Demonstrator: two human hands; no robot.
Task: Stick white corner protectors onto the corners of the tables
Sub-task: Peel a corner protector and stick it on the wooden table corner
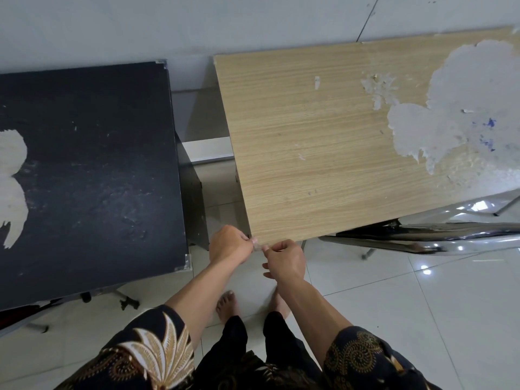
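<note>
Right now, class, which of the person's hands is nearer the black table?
Left. The left hand is just right of the black table; the right hand lies beyond it, farther right.

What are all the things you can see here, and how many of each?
black table: one, black with pale worn patches, left.
wooden table: one, light wood with peeled white patches, right.
fitted protectors: two, pale, on the black table's right corners.
new protector: one, whitish, at the wooden table's near left corner.
chrome chair: one, shiny frame, under the wooden table's near edge.
wheeled base: one, black, under the black table.
floor: one, glossy white tiles, below.
wall: one, pale grey, behind the tables.
feet: two, bare, on the floor.
sleeves: two, dark with gold pattern, bottom.
left hand: one, pinching the new protector.
right hand: one, pinching the new protector.
</note>
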